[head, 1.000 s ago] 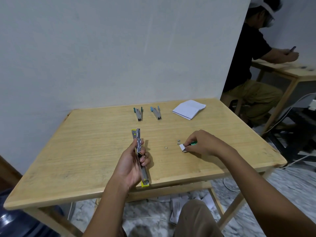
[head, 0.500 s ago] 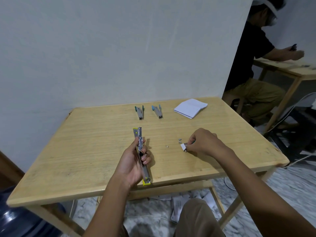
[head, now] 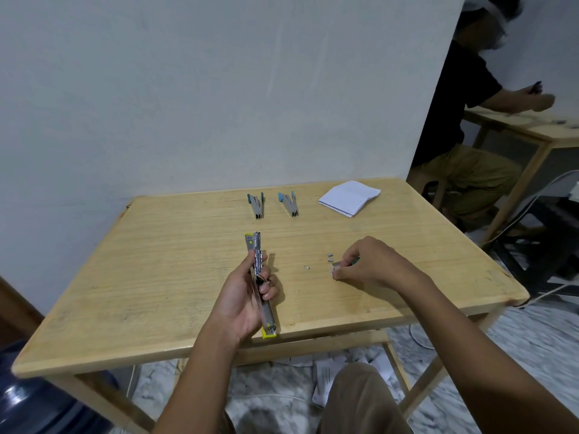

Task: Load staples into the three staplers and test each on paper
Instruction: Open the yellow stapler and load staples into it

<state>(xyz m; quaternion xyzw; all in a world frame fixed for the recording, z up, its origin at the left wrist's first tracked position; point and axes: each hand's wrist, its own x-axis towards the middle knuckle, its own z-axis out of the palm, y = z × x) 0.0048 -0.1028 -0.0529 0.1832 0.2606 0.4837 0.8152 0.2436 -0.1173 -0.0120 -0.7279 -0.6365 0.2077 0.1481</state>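
Observation:
My left hand (head: 247,296) grips a yellow stapler (head: 259,267), swung fully open and lying lengthwise over the table's front middle. My right hand (head: 366,261) rests on the wooden table (head: 156,277), fingers curled around a small staple box (head: 336,267) with a bit of green showing; the box is mostly hidden. Loose staple pieces (head: 329,257) and a single staple bit (head: 306,267) lie just left of that hand. A green stapler (head: 257,205) and a blue stapler (head: 289,205) lie at the back. Folded white paper (head: 349,198) sits at the back right.
A grey wall stands right behind the table. Another person sits at a second wooden table (head: 532,126) at the right. A blue water bottle (head: 28,399) stands at the lower left. Papers (head: 326,377) lie on the marble floor under the table.
My right hand has closed further over the small box, hiding more of it. My left hand and the yellow stapler have stayed in place.

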